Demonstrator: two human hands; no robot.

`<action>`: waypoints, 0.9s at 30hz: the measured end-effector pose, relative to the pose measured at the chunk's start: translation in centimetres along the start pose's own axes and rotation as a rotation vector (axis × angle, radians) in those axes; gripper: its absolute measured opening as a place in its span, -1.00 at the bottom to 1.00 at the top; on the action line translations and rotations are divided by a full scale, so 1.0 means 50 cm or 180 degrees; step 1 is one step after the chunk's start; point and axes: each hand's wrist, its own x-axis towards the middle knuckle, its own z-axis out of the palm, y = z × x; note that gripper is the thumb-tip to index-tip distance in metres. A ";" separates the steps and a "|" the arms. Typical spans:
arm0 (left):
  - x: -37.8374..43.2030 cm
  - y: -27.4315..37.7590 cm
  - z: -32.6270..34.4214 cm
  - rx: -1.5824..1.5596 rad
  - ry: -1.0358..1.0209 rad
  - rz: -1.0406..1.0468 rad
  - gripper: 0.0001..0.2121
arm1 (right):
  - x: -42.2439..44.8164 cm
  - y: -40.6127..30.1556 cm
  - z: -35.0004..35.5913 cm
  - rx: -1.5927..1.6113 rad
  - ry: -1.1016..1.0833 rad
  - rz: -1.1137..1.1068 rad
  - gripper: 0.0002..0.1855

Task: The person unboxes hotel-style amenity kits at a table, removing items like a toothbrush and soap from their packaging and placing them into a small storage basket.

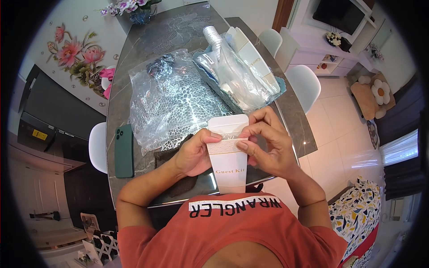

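A white cardboard guest kit box (229,165) is held upright close to my chest, its top flap raised. My left hand (196,152) grips the box's left edge, with the thumb at the opening. At the right edge, my right hand (268,144) pinches the rim, and some fingertips reach the opening. Something clear and shiny shows just inside the mouth; what it is I cannot tell. Beyond my hands lies a large clear plastic bag (161,97) on a silvery patterned placemat. To its right a blue-rimmed basket (214,85) holds plastic-wrapped items and more white boxes (256,60).
A green smartphone (124,150) lies near the left edge of the dark stone table (134,50). Dark brown cloth (167,157) lies under my left forearm. A vase of orchids (139,16) stands at the far end. White chairs (303,87) flank the table.
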 end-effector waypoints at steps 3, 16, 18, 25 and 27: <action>0.004 -0.003 0.003 -0.0261 -0.0529 -0.0163 -0.43 | 0.025 -0.002 -0.026 0.0073 -0.0059 -0.0197 -0.89; -0.016 0.003 0.019 0.0657 -0.0022 -0.0268 -0.51 | 0.102 -0.062 -0.116 0.0372 -0.1841 0.0615 -0.78; -0.020 -0.005 0.025 0.1164 0.0035 0.0245 -0.52 | 0.099 -0.066 -0.116 0.0177 -0.1989 0.0713 -0.81; 0.001 -0.070 0.104 0.3888 0.1467 0.1435 -0.01 | 0.036 -0.096 -0.075 -0.2295 -0.1375 -0.0670 -0.54; 0.019 -0.080 0.096 0.4420 0.1566 0.1570 0.07 | 0.029 -0.101 -0.070 -0.2372 -0.1485 -0.0625 -0.65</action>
